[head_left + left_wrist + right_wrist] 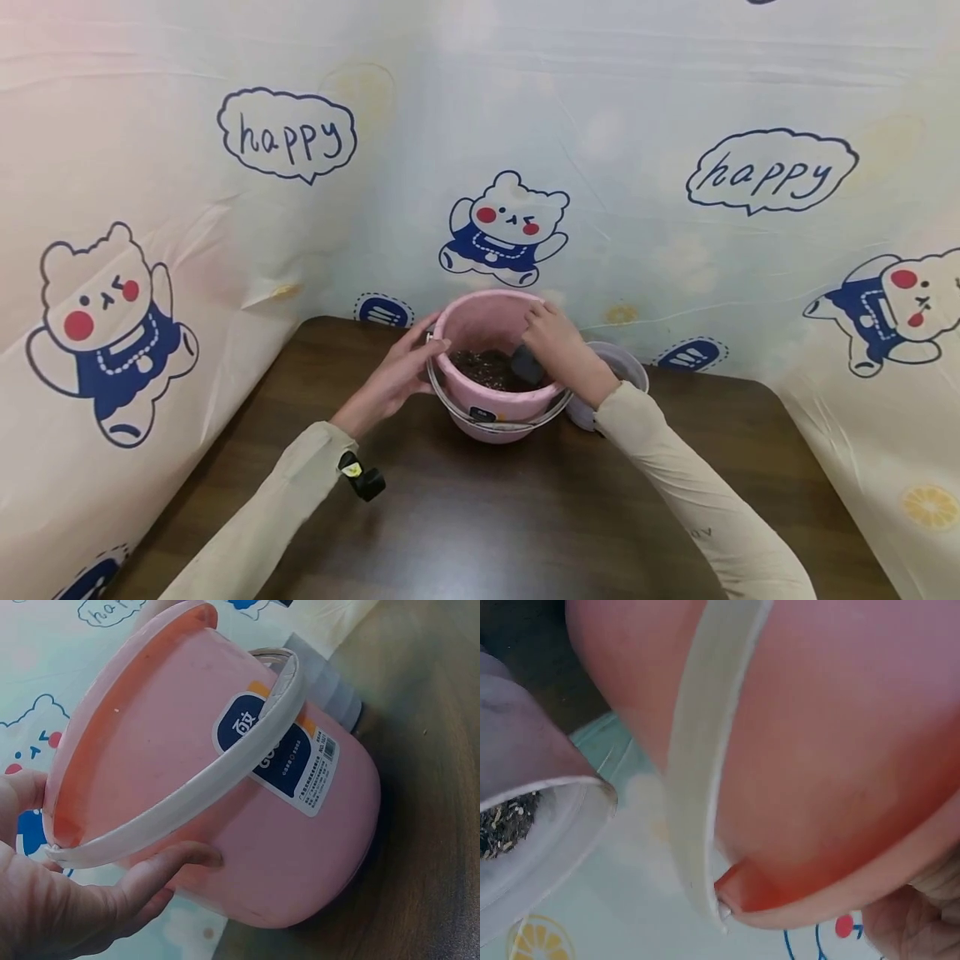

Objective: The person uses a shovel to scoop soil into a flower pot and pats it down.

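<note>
A pink bucket point(491, 415) stands on the table with dark loose soil point(483, 368) at its bottom. My left hand point(393, 375) grips the bucket's left side, thumb over the rim and fingers against the outer wall. In the left wrist view, the white carrying handle point(187, 793) hangs down across the labelled side. My right hand point(555, 337) reaches over the right rim with curled fingers, holding a small dark shovel point(527, 365) whose blade meets the soil. The shovel's grip is hidden by the hand. Only part of the right hand point(904, 922) shows past the rim in the right wrist view.
A pale, greyish pot point(630, 367) stands right behind the bucket; soil point(508, 825) shows inside it in the right wrist view. The dark wooden table point(465, 517) is bordered by printed cloth point(637, 167) at the back and sides.
</note>
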The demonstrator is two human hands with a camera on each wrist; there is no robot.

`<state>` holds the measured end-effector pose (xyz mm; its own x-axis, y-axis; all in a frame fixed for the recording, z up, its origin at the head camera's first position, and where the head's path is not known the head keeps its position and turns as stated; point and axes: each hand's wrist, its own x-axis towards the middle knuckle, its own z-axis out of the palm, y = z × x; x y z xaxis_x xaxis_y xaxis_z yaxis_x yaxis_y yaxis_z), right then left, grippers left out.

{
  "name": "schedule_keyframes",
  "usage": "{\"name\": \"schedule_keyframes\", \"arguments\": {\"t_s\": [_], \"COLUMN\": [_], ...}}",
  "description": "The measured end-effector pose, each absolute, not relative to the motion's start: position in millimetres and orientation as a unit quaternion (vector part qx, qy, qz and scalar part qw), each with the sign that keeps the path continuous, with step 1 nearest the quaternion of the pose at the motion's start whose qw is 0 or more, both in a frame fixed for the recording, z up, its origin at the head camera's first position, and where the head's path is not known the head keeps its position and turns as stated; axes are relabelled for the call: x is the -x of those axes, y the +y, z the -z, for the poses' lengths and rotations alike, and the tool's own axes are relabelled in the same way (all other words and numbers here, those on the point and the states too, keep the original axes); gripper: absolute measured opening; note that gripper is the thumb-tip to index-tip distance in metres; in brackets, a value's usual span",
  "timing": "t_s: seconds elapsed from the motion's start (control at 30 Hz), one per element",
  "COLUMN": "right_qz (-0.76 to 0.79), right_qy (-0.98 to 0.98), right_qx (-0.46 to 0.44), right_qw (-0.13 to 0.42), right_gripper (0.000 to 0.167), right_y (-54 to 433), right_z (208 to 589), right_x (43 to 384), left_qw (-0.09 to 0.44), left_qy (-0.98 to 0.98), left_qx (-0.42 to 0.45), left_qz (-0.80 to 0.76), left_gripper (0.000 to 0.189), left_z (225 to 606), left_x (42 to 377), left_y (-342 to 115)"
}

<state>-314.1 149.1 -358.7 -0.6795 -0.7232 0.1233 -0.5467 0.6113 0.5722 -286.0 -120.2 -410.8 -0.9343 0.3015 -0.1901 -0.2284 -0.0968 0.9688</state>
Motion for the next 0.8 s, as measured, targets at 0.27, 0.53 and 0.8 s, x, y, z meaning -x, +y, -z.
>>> {"name": "schedule_keyframes", "arguments": {"t_s": [0.27, 0.53, 0.8], "right_qz": [0.144, -0.062, -0.061], "right_qy": [-0.904, -0.921, -0.914], "right_qx": [-0.372, -0.384, -0.401], "right_qw": [0.153, 0.003, 0.012], "right_gripper": [0.010, 0.016, 0.013], "right_y": [167.8, 175.3, 178.3], "right_z": [357.2, 362.5, 363.2], "right_x": [328.5, 331.0, 333.1], "left_qw": [0.169, 0.170, 0.167], "left_qy": [0.646, 0.642, 0.647], "left_qx": [-0.030, -0.034, -0.034], "left_qz": [-0.744, -0.747, -0.743], "left_gripper": [0.074, 0.073, 0.073], "left_z": [409.9, 412.4, 412.2], "left_x": [285.9, 284.4, 285.2], "left_y": [-119.2, -115.7, -115.3]}}
